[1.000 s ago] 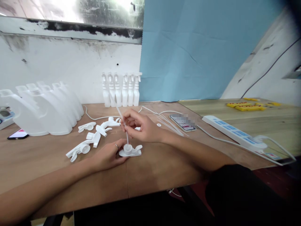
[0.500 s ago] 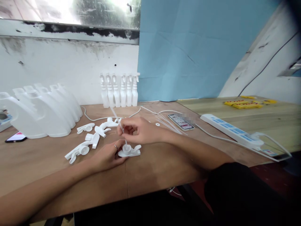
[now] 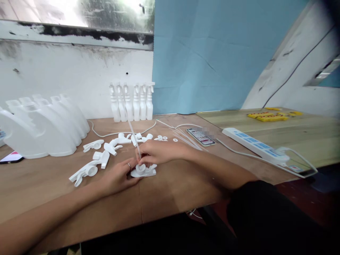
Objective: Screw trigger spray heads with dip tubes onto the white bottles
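Observation:
My left hand (image 3: 122, 176) is closed on a white spray trigger head (image 3: 145, 171), which lies on its side on the brown table with its round collar facing up. Just above it, my right hand (image 3: 156, 151) pinches a thin translucent dip tube (image 3: 133, 131) near its lower end. The tube stands tilted, its top leaning left, and its lower tip is at the collar; my fingers hide whether it sits inside. Several loose trigger heads (image 3: 91, 168) lie to the left and beyond my hands. More thin tubes (image 3: 188, 139) lie beyond my right wrist.
White jugs (image 3: 53, 131) stand at the left, near a phone (image 3: 12, 157). Spray bottles (image 3: 136, 106) line the wall. Small white washers (image 3: 175, 140), a second phone (image 3: 201, 137), a power strip (image 3: 253, 146) with cables, and yellow pieces (image 3: 271, 116) are farther right.
My right hand has moved down toward the collar with the tube, its fingers now close to the trigger head. My left hand keeps its hold. The whole view has shifted slightly.

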Action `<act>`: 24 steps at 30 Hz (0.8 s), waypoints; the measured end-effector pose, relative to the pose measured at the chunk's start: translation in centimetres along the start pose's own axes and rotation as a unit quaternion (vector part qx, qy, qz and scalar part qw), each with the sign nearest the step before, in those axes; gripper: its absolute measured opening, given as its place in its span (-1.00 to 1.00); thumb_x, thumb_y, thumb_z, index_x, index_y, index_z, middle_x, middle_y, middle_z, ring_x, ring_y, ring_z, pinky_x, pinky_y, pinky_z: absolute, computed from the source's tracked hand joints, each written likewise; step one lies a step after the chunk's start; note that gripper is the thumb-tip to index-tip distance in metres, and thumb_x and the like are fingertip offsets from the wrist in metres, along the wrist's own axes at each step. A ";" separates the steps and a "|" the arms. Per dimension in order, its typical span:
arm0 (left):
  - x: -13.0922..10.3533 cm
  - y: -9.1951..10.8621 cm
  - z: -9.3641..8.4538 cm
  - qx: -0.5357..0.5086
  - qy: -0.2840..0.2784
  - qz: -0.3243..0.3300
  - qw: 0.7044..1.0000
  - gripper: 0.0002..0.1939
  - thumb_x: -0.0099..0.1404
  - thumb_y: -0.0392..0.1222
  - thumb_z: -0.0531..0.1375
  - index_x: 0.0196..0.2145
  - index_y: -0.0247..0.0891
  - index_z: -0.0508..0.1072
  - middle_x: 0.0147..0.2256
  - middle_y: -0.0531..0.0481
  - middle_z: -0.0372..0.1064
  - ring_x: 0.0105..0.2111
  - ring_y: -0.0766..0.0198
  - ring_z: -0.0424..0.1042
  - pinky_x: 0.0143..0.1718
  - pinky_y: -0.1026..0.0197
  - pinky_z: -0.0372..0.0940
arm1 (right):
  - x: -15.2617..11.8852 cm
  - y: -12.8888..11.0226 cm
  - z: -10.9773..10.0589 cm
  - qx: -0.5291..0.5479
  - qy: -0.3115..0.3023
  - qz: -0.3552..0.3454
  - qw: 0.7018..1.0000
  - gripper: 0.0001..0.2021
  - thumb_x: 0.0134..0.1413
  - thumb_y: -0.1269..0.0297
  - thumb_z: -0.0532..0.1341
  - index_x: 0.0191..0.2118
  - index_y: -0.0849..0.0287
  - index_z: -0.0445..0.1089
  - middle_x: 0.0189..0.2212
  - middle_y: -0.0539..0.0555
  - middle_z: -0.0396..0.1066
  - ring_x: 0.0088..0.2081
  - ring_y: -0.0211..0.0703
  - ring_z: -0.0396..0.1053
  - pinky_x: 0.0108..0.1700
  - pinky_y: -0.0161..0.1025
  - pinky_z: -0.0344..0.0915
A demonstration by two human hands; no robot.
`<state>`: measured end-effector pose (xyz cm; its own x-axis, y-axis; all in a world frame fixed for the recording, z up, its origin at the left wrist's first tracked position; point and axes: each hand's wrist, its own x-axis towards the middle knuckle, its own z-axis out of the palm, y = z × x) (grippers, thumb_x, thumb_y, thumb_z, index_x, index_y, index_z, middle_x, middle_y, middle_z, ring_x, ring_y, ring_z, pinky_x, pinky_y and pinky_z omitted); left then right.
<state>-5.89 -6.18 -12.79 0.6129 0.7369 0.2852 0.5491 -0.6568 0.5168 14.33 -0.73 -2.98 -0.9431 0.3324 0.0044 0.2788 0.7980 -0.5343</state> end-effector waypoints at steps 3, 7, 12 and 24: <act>-0.2 -0.2 0.0 0.007 0.013 0.015 1.000 -0.89 0.32 -0.21 0.16 -0.19 -0.23 0.37 -0.26 -0.01 0.36 -0.29 0.24 0.36 -0.27 0.24 0.26 | 0.1 -0.4 0.2 -0.031 -0.008 -0.004 0.999 -0.90 0.15 0.55 0.21 -0.36 0.30 0.44 -0.46 0.04 0.48 -0.40 -0.25 0.41 -0.33 -0.35 0.25; -0.2 -0.3 0.1 0.016 0.025 0.030 0.999 -0.89 0.32 -0.24 0.17 -0.18 -0.23 0.40 -0.27 0.00 0.36 -0.33 0.27 0.35 -0.30 0.27 0.27 | 0.2 -0.3 0.5 -0.049 -0.002 -0.017 0.999 -0.89 0.12 0.58 0.19 -0.35 0.30 0.44 -0.38 0.09 0.50 -0.33 -0.21 0.41 -0.29 -0.34 0.25; -0.1 -0.2 0.2 0.012 0.053 0.063 0.997 -0.92 0.32 -0.25 0.17 -0.21 -0.22 0.41 -0.28 0.01 0.36 -0.34 0.30 0.35 -0.29 0.29 0.28 | 0.4 0.0 1.0 -0.048 -0.013 -0.006 0.999 -0.91 0.13 0.56 0.21 -0.36 0.30 0.43 -0.40 0.07 0.49 -0.35 -0.23 0.39 -0.31 -0.35 0.23; -0.1 0.2 0.0 0.011 0.030 0.030 0.999 -0.91 0.31 -0.27 0.16 -0.21 -0.23 0.41 -0.28 0.01 0.37 -0.34 0.30 0.37 -0.33 0.30 0.27 | -0.5 0.7 0.7 0.048 -0.016 -0.012 0.999 -0.91 0.18 0.41 0.24 -0.22 0.31 0.47 -0.33 0.08 0.51 -0.34 -0.25 0.43 -0.27 -0.34 0.31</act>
<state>-5.83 -6.42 -12.75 0.6109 0.7036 0.3630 0.5250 -0.7032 0.4794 14.89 -0.65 -3.94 -0.9548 0.2971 -0.0082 0.2396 0.7531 -0.6127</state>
